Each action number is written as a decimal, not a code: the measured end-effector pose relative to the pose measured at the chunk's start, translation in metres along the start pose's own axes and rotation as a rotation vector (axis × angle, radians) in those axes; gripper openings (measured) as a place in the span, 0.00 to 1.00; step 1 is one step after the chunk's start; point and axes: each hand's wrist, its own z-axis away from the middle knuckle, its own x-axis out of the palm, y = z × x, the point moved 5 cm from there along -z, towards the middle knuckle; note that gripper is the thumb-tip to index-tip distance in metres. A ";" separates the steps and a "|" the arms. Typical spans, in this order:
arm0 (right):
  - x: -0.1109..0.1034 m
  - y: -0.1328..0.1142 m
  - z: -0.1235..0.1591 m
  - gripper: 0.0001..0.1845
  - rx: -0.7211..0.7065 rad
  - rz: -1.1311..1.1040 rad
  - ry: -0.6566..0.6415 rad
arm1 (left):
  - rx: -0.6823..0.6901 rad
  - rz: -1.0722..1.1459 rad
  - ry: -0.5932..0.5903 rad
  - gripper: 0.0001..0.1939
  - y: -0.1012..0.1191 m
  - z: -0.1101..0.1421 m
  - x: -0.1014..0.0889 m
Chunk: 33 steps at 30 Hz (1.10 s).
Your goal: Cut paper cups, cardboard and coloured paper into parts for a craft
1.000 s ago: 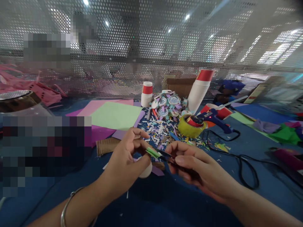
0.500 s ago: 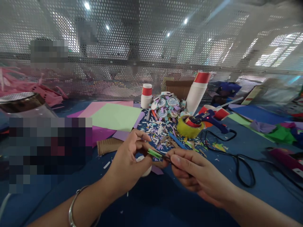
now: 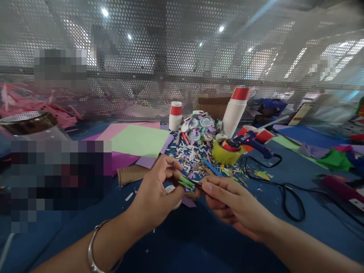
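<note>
My left hand point(image 3: 159, 185) is pinched on small strips of light green paper point(image 3: 186, 183) in the middle of the view. Opposite it, my right hand point(image 3: 227, 197) closes round a thin dark tool point(image 3: 196, 184) whose tip meets the green strips. Most of that tool is hidden in the fingers, so its kind does not show. Below my left hand, a white round piece point(image 3: 170, 189) is partly covered. Beyond both hands, cut paper scraps point(image 3: 187, 157) are scattered over the blue table cover point(image 3: 176, 242).
A glue gun point(image 3: 253, 143) rests on a yellow tape roll point(image 3: 226, 153), its black cord point(image 3: 284, 185) looping rightward. Stacked paper cups point(image 3: 234, 113) lean behind. Decorated discs point(image 3: 199, 127) form a pile. Coloured sheets point(image 3: 139, 140) and corrugated cardboard point(image 3: 132, 174) lie left.
The green strips show a little wider between my fingers. My hands hold nearly the same place, and the view has shifted slightly.
</note>
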 end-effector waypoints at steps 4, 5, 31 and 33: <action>0.002 0.000 0.000 0.20 0.005 0.014 0.000 | 0.017 -0.035 -0.020 0.16 0.000 0.002 0.002; 0.002 0.000 0.000 0.20 0.009 0.018 -0.001 | 0.019 -0.037 -0.020 0.16 0.000 0.002 0.002; -0.007 -0.005 0.000 0.17 -0.303 0.259 0.127 | -0.216 0.164 -0.026 0.20 -0.014 -0.002 0.009; -0.007 -0.008 0.002 0.17 -0.367 0.344 0.160 | -0.231 0.188 -0.019 0.21 -0.013 0.000 0.011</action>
